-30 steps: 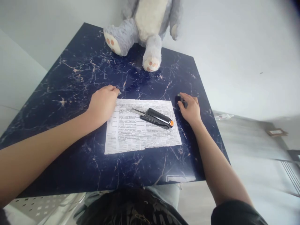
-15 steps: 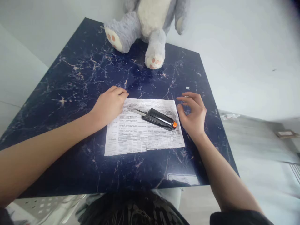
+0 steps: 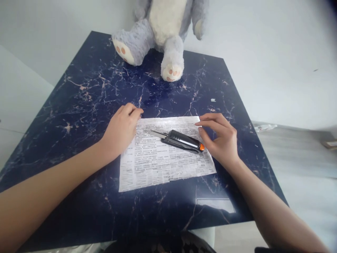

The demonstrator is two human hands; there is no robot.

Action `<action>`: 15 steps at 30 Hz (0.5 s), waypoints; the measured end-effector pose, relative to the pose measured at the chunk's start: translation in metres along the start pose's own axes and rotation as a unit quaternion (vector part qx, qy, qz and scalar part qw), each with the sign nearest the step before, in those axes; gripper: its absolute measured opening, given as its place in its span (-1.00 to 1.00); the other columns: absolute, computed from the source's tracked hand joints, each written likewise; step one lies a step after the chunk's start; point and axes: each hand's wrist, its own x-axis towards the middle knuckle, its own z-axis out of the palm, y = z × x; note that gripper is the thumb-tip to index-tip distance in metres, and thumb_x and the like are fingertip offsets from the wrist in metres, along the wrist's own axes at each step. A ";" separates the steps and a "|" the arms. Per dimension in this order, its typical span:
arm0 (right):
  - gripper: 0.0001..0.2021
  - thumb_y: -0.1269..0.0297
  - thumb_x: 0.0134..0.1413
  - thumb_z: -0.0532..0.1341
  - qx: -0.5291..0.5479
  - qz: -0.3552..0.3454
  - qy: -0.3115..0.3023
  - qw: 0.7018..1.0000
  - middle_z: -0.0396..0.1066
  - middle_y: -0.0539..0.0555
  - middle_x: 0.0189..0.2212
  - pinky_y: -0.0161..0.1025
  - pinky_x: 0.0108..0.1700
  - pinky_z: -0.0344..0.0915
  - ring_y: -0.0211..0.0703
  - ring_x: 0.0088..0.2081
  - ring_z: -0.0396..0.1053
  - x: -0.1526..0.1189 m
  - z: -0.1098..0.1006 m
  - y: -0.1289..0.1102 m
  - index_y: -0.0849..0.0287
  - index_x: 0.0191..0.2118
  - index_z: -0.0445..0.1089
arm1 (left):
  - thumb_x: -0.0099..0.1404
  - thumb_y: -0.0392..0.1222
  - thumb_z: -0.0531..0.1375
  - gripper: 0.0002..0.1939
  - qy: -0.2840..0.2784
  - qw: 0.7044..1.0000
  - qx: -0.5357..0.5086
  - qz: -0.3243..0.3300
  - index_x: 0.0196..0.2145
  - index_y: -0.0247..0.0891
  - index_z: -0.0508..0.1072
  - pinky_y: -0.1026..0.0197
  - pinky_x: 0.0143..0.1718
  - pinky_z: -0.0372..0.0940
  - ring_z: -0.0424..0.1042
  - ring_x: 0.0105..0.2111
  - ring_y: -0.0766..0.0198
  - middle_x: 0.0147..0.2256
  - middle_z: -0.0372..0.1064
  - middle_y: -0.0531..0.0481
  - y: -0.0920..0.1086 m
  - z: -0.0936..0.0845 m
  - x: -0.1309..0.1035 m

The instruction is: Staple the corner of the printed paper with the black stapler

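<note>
Left hand [image 3: 119,130] curled at paper [image 3: 147,172] corner (hold hidden, can't tell), right hand [image 3: 223,138] loosely parted opposite; best steady both corners, clear of black tool [image 3: 184,141].

Black tool [image 3: 184,141] on a printed sheet [image 3: 158,165] between left grip [image 3: 122,128] and right grip [image 3: 223,141], plush toy [image 3: 167,21] beyond.

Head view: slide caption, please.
Both hands at the edges of a printed sheet bearing a black tool, plush toy behind.

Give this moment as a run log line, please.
left hand: at paper's upper-left corner; right hand: at paper's upper-right corner; black tool: on paper
</note>
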 end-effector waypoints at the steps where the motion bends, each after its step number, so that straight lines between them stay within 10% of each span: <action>1: -0.85 0.40 0.40 0.33 0.010 0.000 0.002 1.000 0.64 0.14 -0.03 0.13 0.04 0.62 0.07 -0.03 0.66 -0.001 0.000 -0.002 0.02 -0.09 0.66 | 0.58 -0.43 0.12 -0.66 0.018 1.000 -0.011 0.012 0.11 -0.34 0.65 0.02 -0.02 0.59 0.62 -0.07 0.03 -0.02 0.56 -0.22 0.001 -0.001 -0.001; 8: -0.75 0.41 0.40 0.39 0.091 -0.076 -0.069 0.991 0.66 0.16 0.01 0.07 0.05 0.62 0.08 -0.01 0.65 -0.007 -0.002 -0.021 0.04 0.11 0.65 | 0.58 -0.52 0.15 -0.64 0.140 0.965 -0.114 0.189 0.15 -0.27 0.62 0.18 0.04 0.65 0.72 -0.01 0.19 0.07 0.68 -0.11 0.012 -0.003 -0.007; 15: -0.62 0.31 0.36 0.46 0.102 -0.077 -0.110 0.986 0.62 0.22 0.08 0.09 0.07 0.66 0.12 0.05 0.65 -0.010 0.003 -0.026 0.07 0.24 0.58 | 0.57 -0.44 0.29 -0.69 0.097 0.934 -0.246 0.241 0.18 -0.26 0.63 0.24 -0.11 0.65 0.71 -0.14 0.25 -0.04 0.67 -0.11 0.020 -0.007 0.002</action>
